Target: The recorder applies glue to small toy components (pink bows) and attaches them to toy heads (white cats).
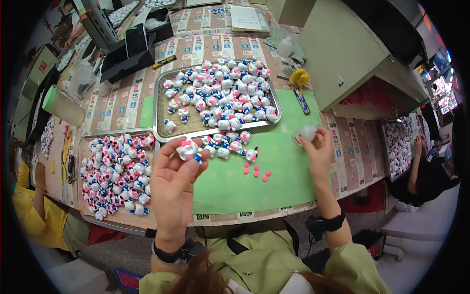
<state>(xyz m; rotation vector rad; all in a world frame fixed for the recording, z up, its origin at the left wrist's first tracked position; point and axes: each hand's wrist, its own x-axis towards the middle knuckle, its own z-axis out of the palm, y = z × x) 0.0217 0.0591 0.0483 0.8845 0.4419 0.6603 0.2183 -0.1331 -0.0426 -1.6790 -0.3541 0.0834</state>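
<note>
In front of my chest, my left hand (172, 183) pinches a small white figurine (187, 148) with blue and pink parts between thumb and fingers. My right hand (320, 151) is closed around a small translucent squeeze bottle (307, 131) over the green mat's right side. The two hands are well apart. Several loose pink pieces (256, 168) lie on the green mat (230, 196) between them. Just beyond, a cluster of figurines (223, 152) rests against a metal tray (183, 127), which is heaped with more. To the left, another tray holds many pink-and-white figurines (117, 171).
A large pale box (333, 59) with an open front stands at the right. Near it are a yellow sponge-like clump (299, 77) and a blue tube (301, 101). A black box (128, 61) and a green-lidded container (66, 105) stand back left. Co-workers' arms (40, 181) show at both sides.
</note>
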